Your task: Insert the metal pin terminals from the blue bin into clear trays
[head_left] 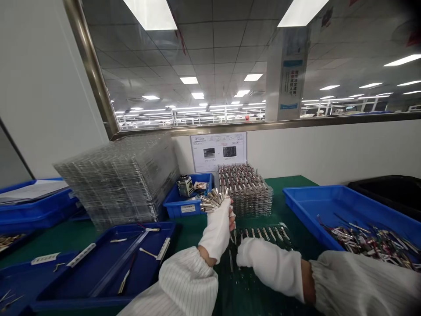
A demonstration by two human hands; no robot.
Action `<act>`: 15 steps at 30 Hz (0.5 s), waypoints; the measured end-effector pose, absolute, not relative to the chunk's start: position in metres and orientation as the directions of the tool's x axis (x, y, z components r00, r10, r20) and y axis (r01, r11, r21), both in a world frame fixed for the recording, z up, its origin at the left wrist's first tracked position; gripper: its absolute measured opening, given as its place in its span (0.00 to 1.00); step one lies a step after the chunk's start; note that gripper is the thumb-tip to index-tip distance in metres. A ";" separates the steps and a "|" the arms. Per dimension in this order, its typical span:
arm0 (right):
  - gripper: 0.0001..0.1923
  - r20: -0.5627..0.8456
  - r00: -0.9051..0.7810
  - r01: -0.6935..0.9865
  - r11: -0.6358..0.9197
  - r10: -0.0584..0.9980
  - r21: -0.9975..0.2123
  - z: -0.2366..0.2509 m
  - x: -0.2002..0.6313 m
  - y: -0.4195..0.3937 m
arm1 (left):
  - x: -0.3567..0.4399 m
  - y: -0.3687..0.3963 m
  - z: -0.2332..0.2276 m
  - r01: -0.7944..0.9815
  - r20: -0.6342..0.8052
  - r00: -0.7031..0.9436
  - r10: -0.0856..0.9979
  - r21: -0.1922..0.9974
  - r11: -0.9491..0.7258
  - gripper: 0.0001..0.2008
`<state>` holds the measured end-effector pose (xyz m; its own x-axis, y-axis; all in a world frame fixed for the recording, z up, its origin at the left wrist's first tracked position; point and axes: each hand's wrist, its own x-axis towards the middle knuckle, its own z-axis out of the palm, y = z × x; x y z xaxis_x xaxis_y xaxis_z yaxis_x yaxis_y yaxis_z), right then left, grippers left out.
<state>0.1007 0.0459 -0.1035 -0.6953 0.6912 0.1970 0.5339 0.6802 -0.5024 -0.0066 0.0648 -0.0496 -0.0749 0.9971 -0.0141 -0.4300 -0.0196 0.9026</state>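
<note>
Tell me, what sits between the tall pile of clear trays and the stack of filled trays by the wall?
In the head view, a small blue bin sits between the clear trays and the filled stack, holding a small jar.

left hand (217, 228) raised, fist closed | right hand (263, 262) low, palm down — both gloved

We are looking at a factory assembly station: a green-matted workbench (289, 182) is carrying shallow blue plastic trays (305, 199), stacked clear plastic component trays (121, 180) and a posted white instruction sheet (218, 151), while a wide metal-framed window (230, 66) is showing the production floor.
</note>
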 end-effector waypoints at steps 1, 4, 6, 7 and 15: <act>0.13 0.187 -0.704 0.524 0.680 0.685 -0.513 -0.102 0.104 0.050 | -0.006 0.064 -0.050 -0.435 -0.020 -0.070 0.997 0.901 -0.013 0.07; 0.11 0.161 -0.726 0.498 0.673 0.669 -0.547 -0.099 0.108 0.061 | -0.005 0.064 -0.050 -0.442 -0.027 -0.048 0.998 0.897 0.003 0.07; 0.07 0.153 -0.728 0.489 0.663 0.668 -0.567 -0.101 0.107 0.067 | -0.005 0.064 -0.051 -0.440 -0.018 -0.025 1.000 0.898 0.005 0.06; 0.04 0.152 -0.724 0.488 0.656 0.673 -0.575 -0.102 0.106 0.069 | -0.005 0.065 -0.051 -0.440 -0.010 -0.009 1.000 0.898 0.005 0.06; 0.09 0.217 -0.610 0.526 0.595 0.762 -0.608 -0.100 0.121 0.072 | -0.007 0.067 -0.052 -0.450 -0.003 0.099 0.995 0.892 0.048 0.06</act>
<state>0.1211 0.0717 -0.0998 -0.6101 0.7620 0.2172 0.5262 0.5946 -0.6079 -0.0073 0.0675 -0.0519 0.0992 0.9951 -0.0031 -0.4497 0.0476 0.8919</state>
